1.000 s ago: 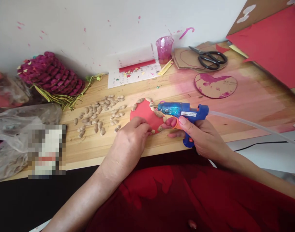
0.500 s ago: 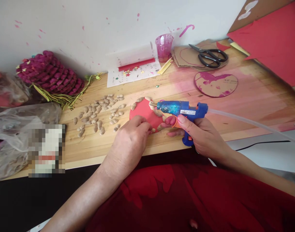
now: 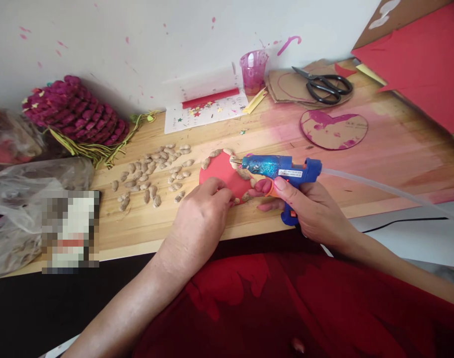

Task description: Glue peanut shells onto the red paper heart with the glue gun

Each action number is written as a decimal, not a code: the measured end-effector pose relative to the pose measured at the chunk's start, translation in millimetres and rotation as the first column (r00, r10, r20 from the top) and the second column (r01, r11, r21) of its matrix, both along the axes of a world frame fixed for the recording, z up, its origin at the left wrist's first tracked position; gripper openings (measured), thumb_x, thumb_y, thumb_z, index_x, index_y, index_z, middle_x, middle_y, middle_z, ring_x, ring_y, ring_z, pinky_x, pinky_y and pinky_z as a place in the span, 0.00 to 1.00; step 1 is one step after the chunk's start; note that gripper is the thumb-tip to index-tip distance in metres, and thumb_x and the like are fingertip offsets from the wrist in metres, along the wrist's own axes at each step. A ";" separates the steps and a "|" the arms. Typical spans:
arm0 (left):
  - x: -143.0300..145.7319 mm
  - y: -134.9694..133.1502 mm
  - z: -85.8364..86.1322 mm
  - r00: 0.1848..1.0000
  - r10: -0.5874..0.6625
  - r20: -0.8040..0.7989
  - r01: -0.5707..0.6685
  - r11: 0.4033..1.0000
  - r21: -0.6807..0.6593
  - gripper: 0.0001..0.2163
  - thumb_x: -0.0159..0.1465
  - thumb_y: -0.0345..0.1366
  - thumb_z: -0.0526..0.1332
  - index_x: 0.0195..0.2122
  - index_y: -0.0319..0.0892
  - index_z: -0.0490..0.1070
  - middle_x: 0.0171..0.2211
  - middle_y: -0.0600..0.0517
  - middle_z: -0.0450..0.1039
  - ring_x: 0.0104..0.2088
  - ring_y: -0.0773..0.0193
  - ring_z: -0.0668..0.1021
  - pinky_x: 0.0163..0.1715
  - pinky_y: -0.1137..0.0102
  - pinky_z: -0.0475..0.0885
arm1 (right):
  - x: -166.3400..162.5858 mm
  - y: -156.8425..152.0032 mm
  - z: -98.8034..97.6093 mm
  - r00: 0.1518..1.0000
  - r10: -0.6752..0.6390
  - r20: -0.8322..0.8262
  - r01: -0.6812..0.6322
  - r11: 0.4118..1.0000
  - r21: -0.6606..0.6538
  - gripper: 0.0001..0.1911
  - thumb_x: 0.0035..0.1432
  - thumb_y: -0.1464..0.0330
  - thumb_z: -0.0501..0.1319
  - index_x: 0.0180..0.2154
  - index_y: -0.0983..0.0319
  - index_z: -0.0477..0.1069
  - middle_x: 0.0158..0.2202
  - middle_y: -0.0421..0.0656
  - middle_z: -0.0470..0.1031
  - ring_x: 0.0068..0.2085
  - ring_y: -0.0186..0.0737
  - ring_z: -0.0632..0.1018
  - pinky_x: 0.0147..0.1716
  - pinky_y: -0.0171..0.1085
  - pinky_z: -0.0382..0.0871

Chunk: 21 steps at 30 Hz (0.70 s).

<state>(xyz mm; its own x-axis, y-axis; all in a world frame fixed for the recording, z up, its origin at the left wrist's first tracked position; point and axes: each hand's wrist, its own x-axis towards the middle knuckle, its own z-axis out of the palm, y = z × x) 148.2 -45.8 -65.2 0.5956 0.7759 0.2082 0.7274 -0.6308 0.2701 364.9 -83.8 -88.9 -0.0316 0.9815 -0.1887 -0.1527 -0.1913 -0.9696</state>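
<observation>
My right hand (image 3: 303, 206) is wrapped around a blue hot glue gun (image 3: 299, 171), its metal nozzle pointing left above a red heart-shaped piece (image 3: 221, 171). A clear glue stick (image 3: 376, 184) trails from the gun's back end. Whole peanuts (image 3: 215, 153) line part of the heart's edge. Over the heart's lower left edge, my left hand (image 3: 202, 214) is closed with fingers curled down. Its fingertips are mostly hidden, and what they grip or press I cannot make out; a peanut (image 3: 237, 201) lies right beside them.
Loose peanuts (image 3: 145, 171) lie to the left. Behind are a magenta pine cone (image 3: 78, 114), a paper sheet (image 3: 171, 122) with star sequins and a pink-stained cup (image 3: 254, 72). Scissors (image 3: 326, 88) rest on cardboard, near a paint-marked cardboard heart (image 3: 333, 130). Plastic bags (image 3: 22, 194) sit at left.
</observation>
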 end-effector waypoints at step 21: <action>2.8 -1.2 -2.0 1.000 0.013 -0.027 -0.012 0.999 0.033 0.11 0.70 0.28 0.57 0.38 0.41 0.80 0.40 0.47 0.77 0.35 0.62 0.79 0.35 0.67 0.74 | -0.3 -0.7 1.8 1.000 0.019 0.011 -0.019 1.000 0.015 0.15 0.66 0.50 0.63 0.43 0.52 0.81 0.49 0.41 0.82 0.42 0.45 0.84 0.41 0.42 0.83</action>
<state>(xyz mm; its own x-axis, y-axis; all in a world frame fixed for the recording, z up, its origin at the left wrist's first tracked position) 151.0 -46.9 -67.2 0.5918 0.7763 0.2171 0.7421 -0.6299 0.2294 364.6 -84.5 -87.2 -0.0485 0.9835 -0.1745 -0.1382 -0.1797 -0.9740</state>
